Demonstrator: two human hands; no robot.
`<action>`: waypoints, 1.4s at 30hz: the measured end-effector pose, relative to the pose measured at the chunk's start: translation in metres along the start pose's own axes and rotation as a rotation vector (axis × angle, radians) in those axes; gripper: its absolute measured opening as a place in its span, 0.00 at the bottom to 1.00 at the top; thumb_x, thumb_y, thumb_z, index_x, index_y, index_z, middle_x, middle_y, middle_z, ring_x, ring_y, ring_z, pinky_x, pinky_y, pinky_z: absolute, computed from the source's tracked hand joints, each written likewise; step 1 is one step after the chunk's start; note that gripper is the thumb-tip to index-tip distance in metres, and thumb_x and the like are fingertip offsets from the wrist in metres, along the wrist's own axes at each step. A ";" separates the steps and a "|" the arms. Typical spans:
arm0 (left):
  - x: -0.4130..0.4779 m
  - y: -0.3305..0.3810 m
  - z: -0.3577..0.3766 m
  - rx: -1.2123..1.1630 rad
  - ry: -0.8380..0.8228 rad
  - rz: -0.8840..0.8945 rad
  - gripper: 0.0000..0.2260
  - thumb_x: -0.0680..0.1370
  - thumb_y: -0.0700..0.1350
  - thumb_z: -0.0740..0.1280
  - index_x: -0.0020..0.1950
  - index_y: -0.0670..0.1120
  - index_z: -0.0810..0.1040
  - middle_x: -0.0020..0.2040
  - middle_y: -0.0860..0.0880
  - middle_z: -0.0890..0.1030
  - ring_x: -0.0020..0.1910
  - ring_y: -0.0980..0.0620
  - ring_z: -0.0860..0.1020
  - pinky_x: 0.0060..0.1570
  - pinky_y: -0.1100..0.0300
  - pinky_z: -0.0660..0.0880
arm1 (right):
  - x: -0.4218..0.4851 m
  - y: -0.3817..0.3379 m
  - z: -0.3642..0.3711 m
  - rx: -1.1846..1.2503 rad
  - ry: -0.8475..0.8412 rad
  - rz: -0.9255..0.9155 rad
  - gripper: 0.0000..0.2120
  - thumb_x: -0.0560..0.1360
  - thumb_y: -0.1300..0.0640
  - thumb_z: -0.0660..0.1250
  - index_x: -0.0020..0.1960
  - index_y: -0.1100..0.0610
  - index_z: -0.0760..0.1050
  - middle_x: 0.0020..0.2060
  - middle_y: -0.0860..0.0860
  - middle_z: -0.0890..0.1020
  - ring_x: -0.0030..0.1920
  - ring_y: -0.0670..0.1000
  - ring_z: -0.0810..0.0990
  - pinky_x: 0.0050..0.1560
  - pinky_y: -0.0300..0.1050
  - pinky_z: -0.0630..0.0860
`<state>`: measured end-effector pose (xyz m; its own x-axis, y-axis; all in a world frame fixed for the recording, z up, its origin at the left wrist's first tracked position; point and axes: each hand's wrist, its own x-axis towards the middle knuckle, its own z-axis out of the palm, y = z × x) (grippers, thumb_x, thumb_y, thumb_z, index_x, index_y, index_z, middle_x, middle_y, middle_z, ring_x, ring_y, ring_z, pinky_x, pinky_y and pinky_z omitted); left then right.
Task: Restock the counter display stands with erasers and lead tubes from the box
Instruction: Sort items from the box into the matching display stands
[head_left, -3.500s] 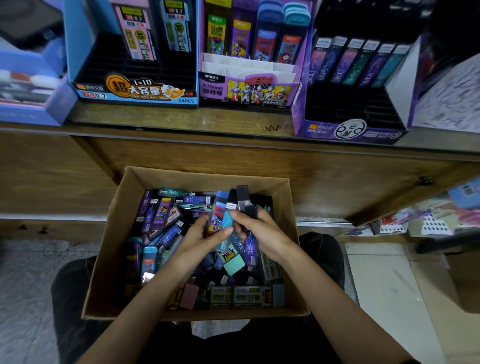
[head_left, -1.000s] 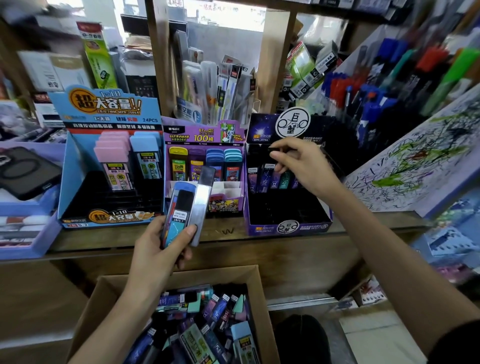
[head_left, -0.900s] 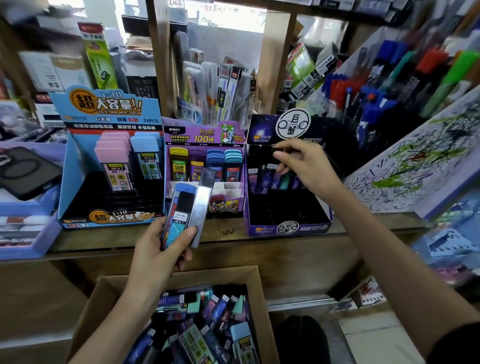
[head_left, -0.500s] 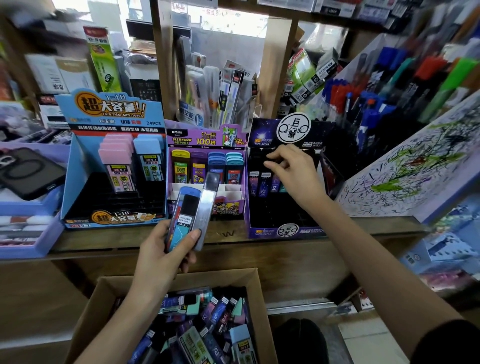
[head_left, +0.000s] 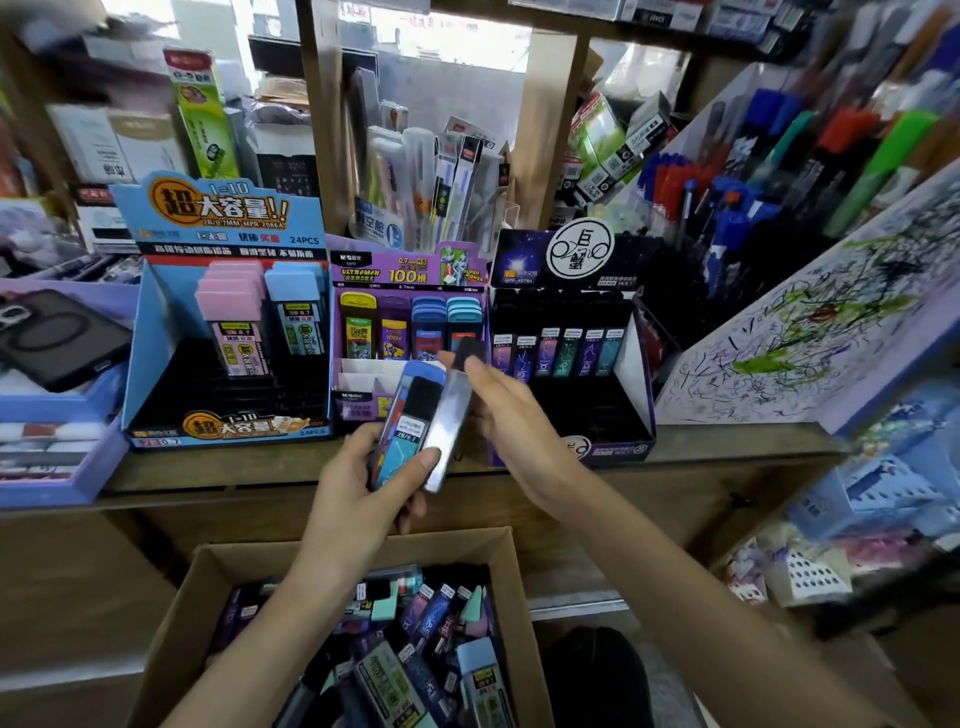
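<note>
Grey lead tube (head_left: 448, 415) sits in left hand (head_left: 353, 499), right hand (head_left: 509, 415) pinching its top.

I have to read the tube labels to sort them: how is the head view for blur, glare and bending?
Head view: the middle is sharp, print on the blue stand reads well; the pens at the right edge smear; the window is blown out; glare whitens the clear tube in the left hand; the wooden posts lean from the wide lens.
</note>
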<state>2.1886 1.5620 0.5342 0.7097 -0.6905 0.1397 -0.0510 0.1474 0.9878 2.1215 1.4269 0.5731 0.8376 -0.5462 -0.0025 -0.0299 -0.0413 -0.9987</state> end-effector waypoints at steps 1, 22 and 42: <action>0.000 -0.001 0.002 0.006 0.005 0.005 0.15 0.69 0.49 0.69 0.51 0.44 0.75 0.29 0.50 0.78 0.25 0.54 0.74 0.23 0.63 0.70 | 0.000 0.001 0.000 0.025 0.041 -0.046 0.15 0.81 0.49 0.54 0.58 0.51 0.77 0.58 0.50 0.80 0.61 0.49 0.76 0.67 0.52 0.68; 0.007 0.007 0.017 -0.005 -0.001 -0.015 0.15 0.73 0.55 0.62 0.49 0.44 0.75 0.38 0.47 0.82 0.23 0.56 0.69 0.20 0.64 0.65 | 0.028 -0.034 -0.117 -0.211 0.369 -0.342 0.06 0.77 0.61 0.65 0.50 0.53 0.72 0.40 0.49 0.79 0.42 0.43 0.78 0.47 0.39 0.76; 0.005 0.001 0.017 0.005 0.009 -0.066 0.14 0.72 0.54 0.63 0.52 0.46 0.76 0.39 0.46 0.83 0.25 0.54 0.74 0.21 0.64 0.68 | 0.047 -0.001 -0.112 -0.543 0.367 -0.345 0.09 0.75 0.59 0.68 0.50 0.50 0.69 0.38 0.46 0.76 0.35 0.43 0.78 0.34 0.32 0.72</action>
<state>2.1797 1.5464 0.5369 0.7182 -0.6919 0.0741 -0.0080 0.0983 0.9951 2.0998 1.3077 0.5796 0.6151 -0.6680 0.4189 -0.1437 -0.6173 -0.7735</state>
